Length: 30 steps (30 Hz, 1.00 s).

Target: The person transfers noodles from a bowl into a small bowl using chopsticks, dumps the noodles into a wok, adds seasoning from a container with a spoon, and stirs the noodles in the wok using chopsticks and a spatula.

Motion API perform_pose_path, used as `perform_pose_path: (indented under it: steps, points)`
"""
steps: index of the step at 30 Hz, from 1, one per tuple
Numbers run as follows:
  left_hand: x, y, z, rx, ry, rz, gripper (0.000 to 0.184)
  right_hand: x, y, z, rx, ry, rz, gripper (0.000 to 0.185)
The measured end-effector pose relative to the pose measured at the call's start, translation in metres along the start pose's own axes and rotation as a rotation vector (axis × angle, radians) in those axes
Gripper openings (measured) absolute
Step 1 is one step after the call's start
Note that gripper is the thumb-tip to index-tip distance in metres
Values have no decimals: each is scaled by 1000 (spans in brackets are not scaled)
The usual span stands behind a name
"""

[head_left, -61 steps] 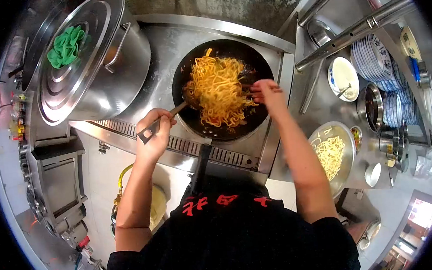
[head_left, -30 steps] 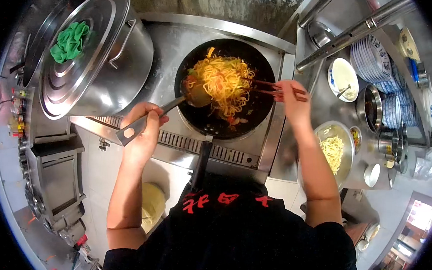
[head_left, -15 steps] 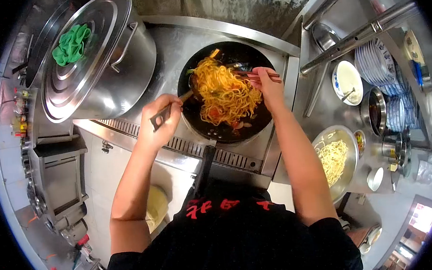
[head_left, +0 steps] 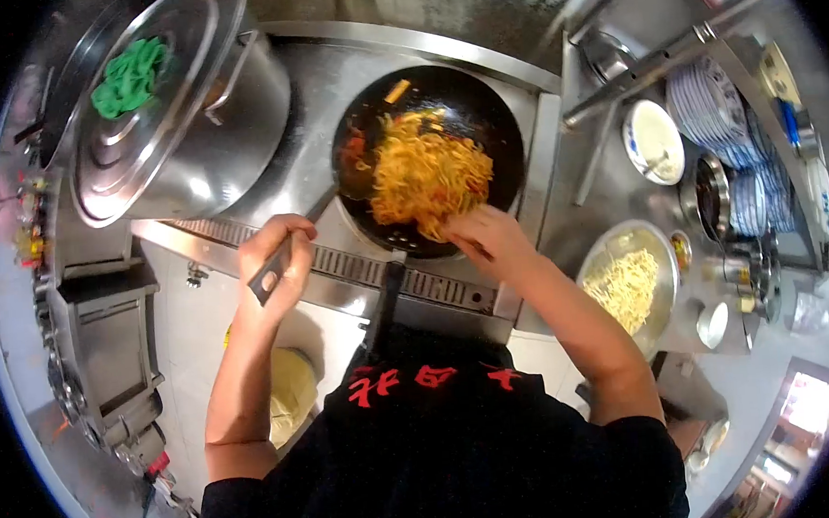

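A black wok (head_left: 499,111) sits on the stove, holding a mound of browned noodles (head_left: 428,175) with bits of red and green. My left hand (head_left: 286,250) is closed round the grey handle of a ladle (head_left: 268,275), left of the wok. Its shaft runs toward the wok's left rim, and I cannot make out its head. My right hand (head_left: 491,239) is at the near right rim, beside the noodles. Its fingers are closed on chopsticks (head_left: 468,252), mostly hidden by the hand. The wok's black handle (head_left: 387,303) points toward my body.
A large lidded steel pot (head_left: 236,127) stands left of the wok, a green cloth (head_left: 130,77) on its lid. On the right are a steel bowl of pale noodles (head_left: 623,292), a white bowl (head_left: 654,140) and stacked plates (head_left: 706,113). A metal rail (head_left: 654,69) crosses the upper right.
My right hand has moved down and left to the wok's near rim with the chopsticks. My left hand has drawn back toward me with the ladle. The lifted noodles now lie lower in the wok.
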<state>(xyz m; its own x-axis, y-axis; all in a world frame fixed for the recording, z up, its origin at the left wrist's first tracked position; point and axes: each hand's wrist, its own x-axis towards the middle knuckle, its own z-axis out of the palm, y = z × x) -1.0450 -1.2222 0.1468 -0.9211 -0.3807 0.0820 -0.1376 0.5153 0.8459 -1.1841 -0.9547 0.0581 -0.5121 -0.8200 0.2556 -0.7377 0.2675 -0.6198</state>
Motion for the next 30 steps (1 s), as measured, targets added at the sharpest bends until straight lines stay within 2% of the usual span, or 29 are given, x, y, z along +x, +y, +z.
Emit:
perform_pose_path:
  steps: [2, 4, 6, 8, 9, 12, 13, 14, 16, 18, 21, 23, 24, 25, 26, 29, 30]
  points:
    - [4, -3, 9, 106, 3, 48, 11, 15, 21, 3, -179, 52, -111, 8]
    - [6, -24, 11, 127, 47, 97, 13, 21, 32, -10, -121, 136, -61, 7]
    - [1, -35, -4, 132, 29, 82, 14, 27, 10, -44, -63, 165, 115, 7]
    - [-3, -36, 0, -34, 25, 57, 14, 4, -3, -76, 72, 388, 349, 9]
    - [-3, -34, -1, -20, 4, 59, 13, 2, -5, -81, 161, 497, 438, 10]
    - [-3, -41, 1, -55, -26, -22, 14, -8, 31, -49, 300, 532, 724, 15]
    - [-3, -42, 5, -74, -34, -58, 14, -2, 36, -22, 328, 669, 641, 15]
    - [-3, -44, 11, -96, -41, -96, 14, 10, 37, -8, 360, 659, 668, 15]
    - [-2, -45, 20, -140, -36, -130, 14, 37, 35, 5, 357, 631, 559, 15]
    - [0, -50, 21, -182, -32, -160, 14, 47, 30, -10, 329, 544, 540, 15]
    - [-4, -63, 24, -276, -16, -127, 14, 31, 10, -53, 280, 635, 519, 15]
    - [-14, -76, 19, -272, 35, -197, 12, 6, 3, -74, -66, 502, 530, 16]
    - [-18, -88, 18, -298, 70, -347, 10, -9, 14, -58, 209, 616, 514, 12]
    - [-26, -82, 21, -380, 86, -241, 8, -12, 15, -50, 180, 521, 580, 12]
    - [-29, -64, 27, -492, 101, -217, 8, -11, 15, -40, 131, 425, 642, 11]
    - [-35, -72, 38, -486, 199, -337, 7, 17, 20, 15, 158, 439, 338, 8]
    - [-34, -69, 39, -445, 164, -347, 9, 26, 23, 17, 240, 465, 340, 9]
